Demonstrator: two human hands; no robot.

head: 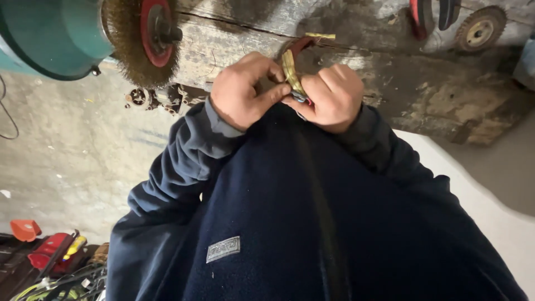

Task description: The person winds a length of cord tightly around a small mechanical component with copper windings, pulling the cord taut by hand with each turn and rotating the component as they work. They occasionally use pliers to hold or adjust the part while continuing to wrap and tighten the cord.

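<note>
You are holding both hands close to your chest, just above your dark navy fleece top (pixel 312 223), and both are curling tightly around a curved, rust-red metal shoe with a yellowish lining strip (pixel 291 67). Your left hand (pixel 242 92) is closing on it from the left, thumb pressing across toward the strip, fingers folded in. Your right hand (pixel 331 97) is gripping its lower end, knuckles bunched, nearly touching the left. The curved piece is arching up between the hands, over the worn wooden surface (pixel 434 95). A round wire brush wheel with a red hub (pixel 142 42) is sitting on the teal grinder (pixel 53 36), up to the left.
</note>
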